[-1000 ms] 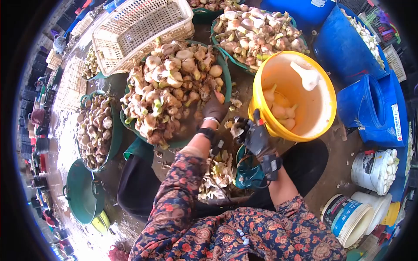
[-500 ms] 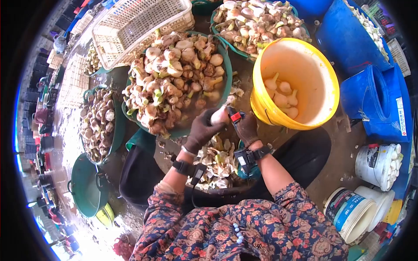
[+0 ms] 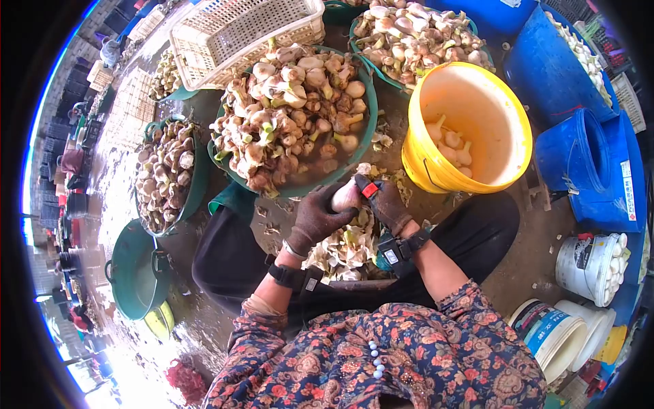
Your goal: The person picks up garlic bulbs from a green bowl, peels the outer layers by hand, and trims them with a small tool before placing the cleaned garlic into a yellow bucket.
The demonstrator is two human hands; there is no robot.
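Both my hands wear dark brown gloves and meet above my lap. My left hand (image 3: 315,217) is closed around a garlic bulb (image 3: 346,197) with pinkish skin, its stem end pointing away from me. My right hand (image 3: 390,207) is closed against the bulb's right side, gripping a small dark tool with a red band (image 3: 368,189); its blade cannot be made out. Below them lies a heap of pale garlic peels (image 3: 344,253). Just beyond, a green tub (image 3: 371,126) is piled with unpeeled garlic. Inside the yellow bucket (image 3: 424,163), at right, lie several cleaned bulbs (image 3: 451,140).
A white plastic crate (image 3: 248,58) rests behind the big tub. More garlic fills tubs at the left (image 3: 163,174) and back (image 3: 419,34). Blue containers (image 3: 562,160) and white buckets (image 3: 579,269) line the right. A green basin (image 3: 126,273) stands at lower left.
The view has shifted slightly, so the tubs appear farther right and higher. The bulb is tucked closer into my left hand, its stem end less extended. Both hands keep their hold.
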